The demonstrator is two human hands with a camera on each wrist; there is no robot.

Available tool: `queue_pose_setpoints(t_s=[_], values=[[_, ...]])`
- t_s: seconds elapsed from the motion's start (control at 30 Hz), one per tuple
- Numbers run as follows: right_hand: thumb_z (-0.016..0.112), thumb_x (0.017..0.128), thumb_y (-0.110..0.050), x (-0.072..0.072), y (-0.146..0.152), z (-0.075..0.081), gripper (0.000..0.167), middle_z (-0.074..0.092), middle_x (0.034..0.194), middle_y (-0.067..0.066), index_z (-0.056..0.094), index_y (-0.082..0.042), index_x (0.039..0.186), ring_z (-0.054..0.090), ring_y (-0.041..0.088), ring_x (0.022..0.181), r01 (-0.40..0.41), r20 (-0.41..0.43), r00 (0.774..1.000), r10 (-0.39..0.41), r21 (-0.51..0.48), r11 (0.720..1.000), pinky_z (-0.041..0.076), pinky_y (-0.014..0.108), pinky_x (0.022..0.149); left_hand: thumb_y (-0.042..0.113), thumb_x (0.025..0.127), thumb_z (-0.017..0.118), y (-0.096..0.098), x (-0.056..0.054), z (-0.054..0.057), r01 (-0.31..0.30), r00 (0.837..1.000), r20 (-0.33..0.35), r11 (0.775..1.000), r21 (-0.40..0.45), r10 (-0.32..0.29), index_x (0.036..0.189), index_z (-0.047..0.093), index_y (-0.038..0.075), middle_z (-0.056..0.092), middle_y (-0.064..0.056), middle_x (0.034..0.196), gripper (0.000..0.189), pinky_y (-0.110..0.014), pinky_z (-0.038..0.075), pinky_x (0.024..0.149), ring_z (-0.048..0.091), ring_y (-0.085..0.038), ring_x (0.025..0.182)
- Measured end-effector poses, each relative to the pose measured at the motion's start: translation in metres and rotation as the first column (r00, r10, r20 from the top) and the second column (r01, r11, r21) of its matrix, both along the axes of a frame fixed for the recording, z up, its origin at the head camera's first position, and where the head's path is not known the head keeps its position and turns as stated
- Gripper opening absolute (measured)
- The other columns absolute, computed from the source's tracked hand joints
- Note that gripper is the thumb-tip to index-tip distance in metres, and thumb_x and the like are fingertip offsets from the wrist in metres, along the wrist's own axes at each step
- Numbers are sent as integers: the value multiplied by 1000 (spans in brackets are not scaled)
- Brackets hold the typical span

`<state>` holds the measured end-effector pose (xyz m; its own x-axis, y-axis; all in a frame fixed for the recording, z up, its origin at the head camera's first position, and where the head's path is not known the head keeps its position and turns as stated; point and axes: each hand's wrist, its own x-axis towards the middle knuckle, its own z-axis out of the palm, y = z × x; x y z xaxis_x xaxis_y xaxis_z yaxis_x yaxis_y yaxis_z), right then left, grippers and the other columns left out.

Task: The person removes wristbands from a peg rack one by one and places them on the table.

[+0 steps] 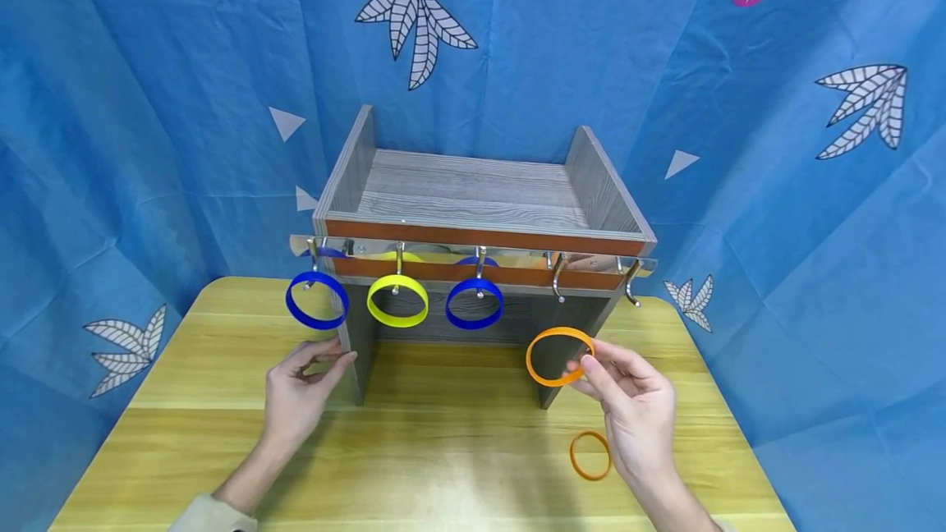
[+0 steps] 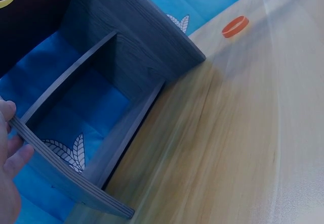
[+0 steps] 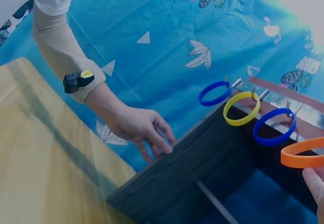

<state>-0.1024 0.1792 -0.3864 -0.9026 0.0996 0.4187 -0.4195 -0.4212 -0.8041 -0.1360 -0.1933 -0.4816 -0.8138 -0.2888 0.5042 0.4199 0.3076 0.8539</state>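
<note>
My right hand (image 1: 628,401) pinches an orange wristband (image 1: 560,357) between thumb and fingers, in front of the shelf and below its two right-hand hooks. With thumb and fingers, my left hand (image 1: 303,388) grips the front edge of the left side panel of the grey wooden shelf (image 1: 473,187). Along the shelf's front runs a metal hook rail (image 1: 517,257). From its hooks hang a blue wristband (image 1: 317,324), a yellow wristband (image 1: 397,321) and another blue wristband (image 1: 474,323). The two hooks on the right, one being a bare hook (image 1: 559,279), carry nothing.
A second orange wristband (image 1: 590,456) lies on the wooden table (image 1: 436,466), near my right wrist. Behind and on both sides of the table hangs a blue curtain (image 1: 222,105) with leaf prints. The shelf's side panels reach down to the tabletop.
</note>
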Motion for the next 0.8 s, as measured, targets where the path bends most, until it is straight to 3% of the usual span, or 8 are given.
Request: queue_pose_setpoints(t_s=[0.33, 0.57, 0.8], values=[[56, 95, 23, 4, 4, -19, 32, 82, 99, 11, 75, 6, 114, 81, 17, 84, 17, 59, 998, -18, 25, 1000, 71, 34, 74, -13, 80, 83, 0, 0, -1, -2, 1000, 5, 1000, 1, 2, 100, 79, -1, 73, 19, 93, 24, -13, 65, 67, 70, 9, 84], [60, 96, 20, 7, 5, -31, 32, 82, 95, 6, 78, -2, 110, 80, 12, 82, 58, 151, 986, -74, 108, 992, 71, 31, 71, -15, 79, 83, -1, -2, -2, 11, 1000, -24, 1000, 7, -11, 99, 79, -3, 73, 20, 93, 24, -12, 64, 67, 70, 9, 83], [61, 96, 18, 8, 9, -43, 29, 81, 95, 2, 78, -2, 110, 80, 13, 81, 57, 199, 976, -88, 153, 987, 71, 33, 71, -17, 79, 83, -2, -4, -5, 28, 999, -45, 999, 15, -27, 99, 78, -5, 74, 21, 95, 24, -11, 64, 69, 70, 9, 84]])
